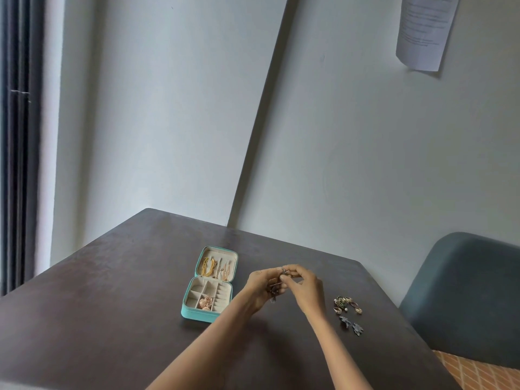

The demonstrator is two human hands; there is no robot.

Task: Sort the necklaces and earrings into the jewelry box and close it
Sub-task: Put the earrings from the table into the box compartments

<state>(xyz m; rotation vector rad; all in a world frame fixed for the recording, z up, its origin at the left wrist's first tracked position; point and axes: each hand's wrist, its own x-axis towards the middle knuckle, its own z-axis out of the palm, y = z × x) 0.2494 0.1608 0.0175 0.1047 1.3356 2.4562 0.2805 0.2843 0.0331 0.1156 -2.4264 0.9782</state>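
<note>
A teal jewelry box (197, 315) lies open on the dark table. Gold necklaces (215, 267) hang in its lid, and rose-gold earrings (206, 302) sit in a front compartment. Just right of the box, both hands meet above the table. My left hand (263, 288) and my right hand (305, 285) pinch a small dark metal piece of jewelry (284, 272) between their fingertips; part of it dangles below the left hand. A heap of small gold and green earrings (346, 304) and two dark leaf-shaped earrings (351, 325) lie to the right.
The table (112, 305) stands in a wall corner. A grey-blue chair (464, 299) stands at the table's right side. A paper sheet (423, 29) hangs on the wall above. A dark curtain (19, 136) hangs at far left.
</note>
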